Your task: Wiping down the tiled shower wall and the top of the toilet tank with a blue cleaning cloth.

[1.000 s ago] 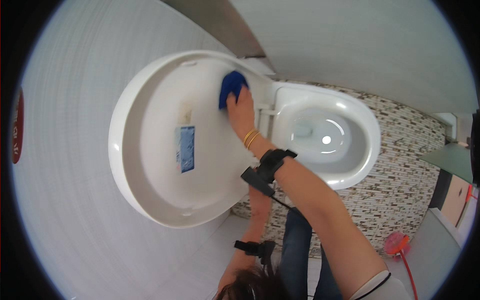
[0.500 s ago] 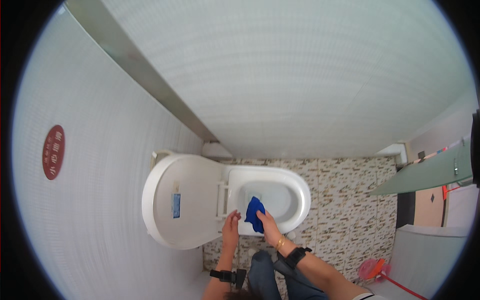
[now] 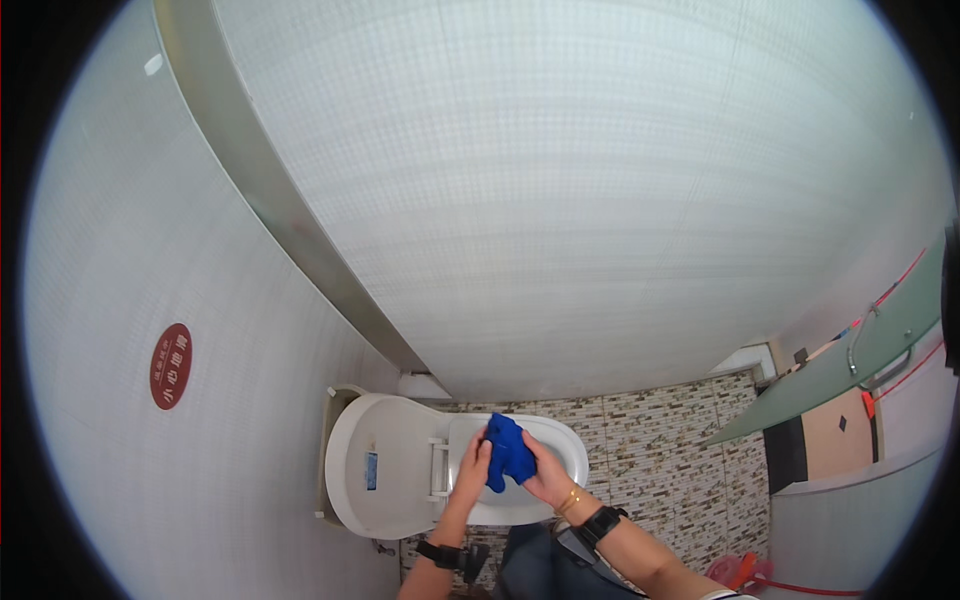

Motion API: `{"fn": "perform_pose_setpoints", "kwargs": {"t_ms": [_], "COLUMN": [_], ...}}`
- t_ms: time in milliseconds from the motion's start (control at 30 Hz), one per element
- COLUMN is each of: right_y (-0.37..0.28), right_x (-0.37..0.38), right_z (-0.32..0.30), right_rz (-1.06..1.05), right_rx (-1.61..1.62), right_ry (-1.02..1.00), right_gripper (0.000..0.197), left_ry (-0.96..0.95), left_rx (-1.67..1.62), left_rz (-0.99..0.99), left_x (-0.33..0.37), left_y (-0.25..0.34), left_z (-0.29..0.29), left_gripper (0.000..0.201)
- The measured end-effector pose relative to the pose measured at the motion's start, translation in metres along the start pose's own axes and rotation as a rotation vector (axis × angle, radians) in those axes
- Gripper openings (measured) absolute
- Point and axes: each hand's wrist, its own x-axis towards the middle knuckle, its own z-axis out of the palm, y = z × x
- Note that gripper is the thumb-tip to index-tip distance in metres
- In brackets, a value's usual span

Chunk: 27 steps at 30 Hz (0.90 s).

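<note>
A crumpled blue cloth (image 3: 510,455) is held between my two hands above the bowl of a white toilet (image 3: 572,455). My left hand (image 3: 474,474) grips the cloth's left edge. From the right side, my right hand (image 3: 546,474) has its fingers closed on the cloth, with the thumb toward the top. The toilet lid (image 3: 405,470) stands raised on the left, bearing a small blue label (image 3: 371,470). Cloth and hands cover much of the bowl's opening.
Pale partition walls (image 3: 520,250) enclose the stall, and a round red sign (image 3: 171,366) is on the left one. A green-tinted door (image 3: 800,395) stands ajar at the right. A pink-and-orange item with a red handle (image 3: 740,570) lies at the lower right, on patterned tile floor (image 3: 650,450).
My left hand, earlier empty beside the cloth, now grips it together with my right. The view has tilted up, so the toilet appears lower.
</note>
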Motion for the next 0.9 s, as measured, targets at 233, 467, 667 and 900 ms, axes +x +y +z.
{"fn": "perform_pose_setpoints", "kwargs": {"t_ms": [233, 467, 667, 900], "right_y": [-0.060, -0.110, -0.132, -0.164], "right_x": [0.016, 0.003, -0.010, -0.008], "right_z": [0.090, 0.108, 0.123, 0.121], "right_rz": [-0.123, -0.127, -0.122, -0.095], "right_rx": [-0.296, -0.589, -0.624, -0.351], "right_ry": [-0.116, -0.078, -0.081, -0.117], "right_gripper": [0.039, 0.040, 0.040, 0.039], "left_ry": [-0.157, 0.010, -0.103, 0.011], "left_rx": [0.014, 0.038, -0.089, 0.108], "left_rz": [0.156, 0.236, 0.220, 0.465], "left_x": [0.044, 0.046, 0.050, 0.084], "left_y": [0.109, 0.180, 0.206, 0.194], "left_z": [-0.047, -0.055, -0.044, -0.017], "left_gripper": [0.026, 0.025, 0.023, 0.016]}}
